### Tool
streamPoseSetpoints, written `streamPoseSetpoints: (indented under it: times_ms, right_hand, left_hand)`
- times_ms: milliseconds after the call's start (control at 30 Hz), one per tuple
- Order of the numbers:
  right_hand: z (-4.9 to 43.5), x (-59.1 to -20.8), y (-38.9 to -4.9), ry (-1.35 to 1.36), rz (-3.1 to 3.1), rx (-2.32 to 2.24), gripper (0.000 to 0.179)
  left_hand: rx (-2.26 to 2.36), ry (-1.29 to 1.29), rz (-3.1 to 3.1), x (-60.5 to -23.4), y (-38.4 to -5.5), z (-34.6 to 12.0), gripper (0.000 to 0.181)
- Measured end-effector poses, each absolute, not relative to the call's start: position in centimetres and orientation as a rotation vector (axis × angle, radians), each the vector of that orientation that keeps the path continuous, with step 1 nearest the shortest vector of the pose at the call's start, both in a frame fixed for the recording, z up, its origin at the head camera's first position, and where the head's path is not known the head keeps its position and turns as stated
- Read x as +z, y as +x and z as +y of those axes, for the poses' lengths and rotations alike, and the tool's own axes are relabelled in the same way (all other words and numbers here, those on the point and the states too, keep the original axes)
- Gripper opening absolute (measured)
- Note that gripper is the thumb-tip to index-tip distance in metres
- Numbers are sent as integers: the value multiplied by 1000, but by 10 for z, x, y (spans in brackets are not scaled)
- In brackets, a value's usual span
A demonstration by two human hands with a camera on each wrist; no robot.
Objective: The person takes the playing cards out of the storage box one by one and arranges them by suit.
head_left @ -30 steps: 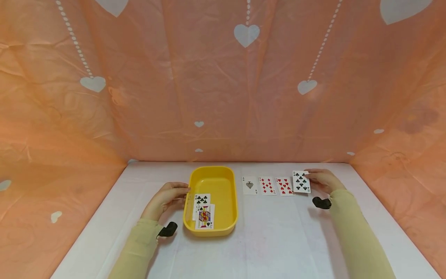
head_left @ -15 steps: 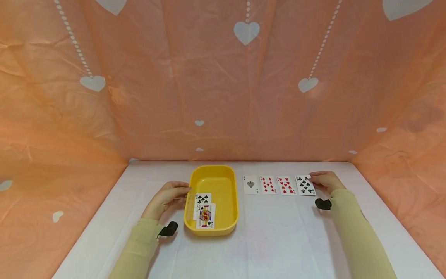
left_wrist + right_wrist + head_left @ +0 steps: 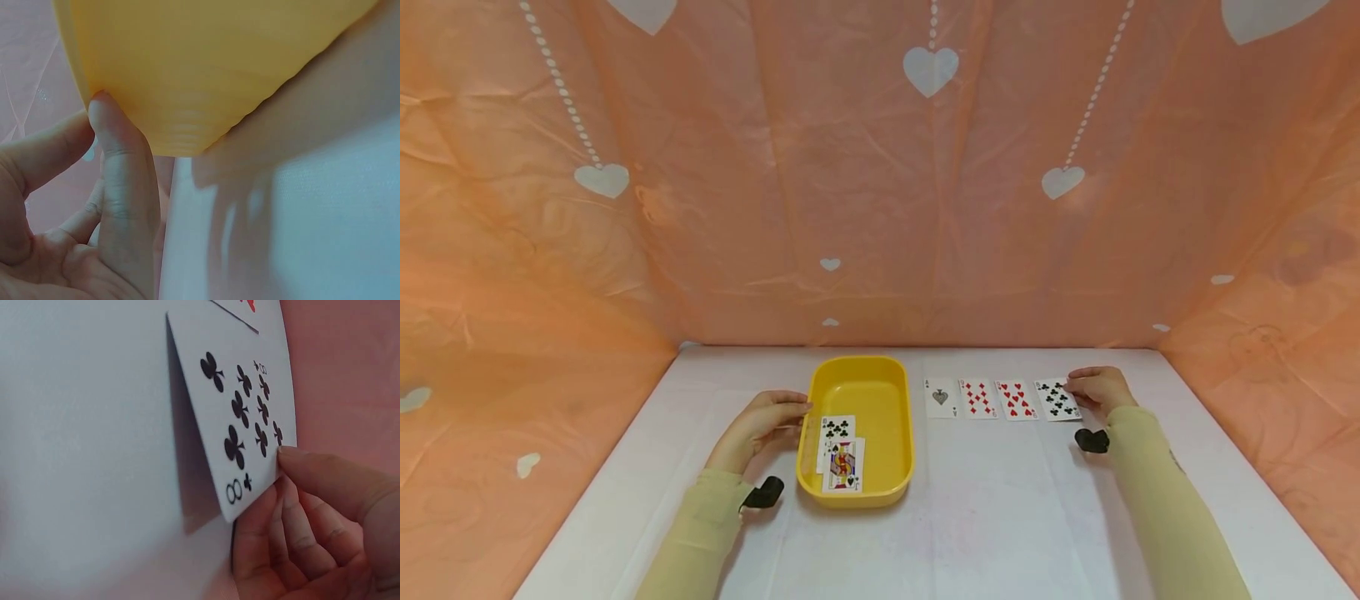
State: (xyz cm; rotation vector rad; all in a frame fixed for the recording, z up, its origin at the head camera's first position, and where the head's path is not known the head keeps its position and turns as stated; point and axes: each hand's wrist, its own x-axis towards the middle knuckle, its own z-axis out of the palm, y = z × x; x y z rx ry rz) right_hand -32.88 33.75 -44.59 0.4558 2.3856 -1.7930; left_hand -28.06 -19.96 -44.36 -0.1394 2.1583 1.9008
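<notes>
My right hand pinches the right edge of an eight of clubs at the row's right end. In the right wrist view that playing card is tilted, one long edge raised above a shadow on the table. To its left lie an ace of spades, a diamonds card and a hearts card. My left hand pinches the left rim of a yellow tray, thumb against its outer wall. Inside, a jack of spades overlaps a clubs card.
The white-covered table extends in front of the card row. Orange cloth with white hearts encloses the back and both sides, meeting the table just behind the tray and cards.
My right hand has shifted the eight of clubs rightward and down, away from the hearts card, to the row's end. The left hand and tray have stayed about where they were.
</notes>
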Motion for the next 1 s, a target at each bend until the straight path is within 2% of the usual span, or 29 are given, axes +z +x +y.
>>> streamPoseSetpoints:
  times_ms: [533,767,1000]
  right_hand:
    - [339,-433,-320,414,2438,-1776,41]
    - [319,-409,-322,123,2556,-1672,45]
    - [287,-385,-333,-113,2354,-1790,50]
  left_hand:
    - [1899,-114,2181,-445,-280,-199,40]
    - [1887,-113,2188,-444,-279,-201,42]
    - [1902,-134,2158,-443,-279,-200,38]
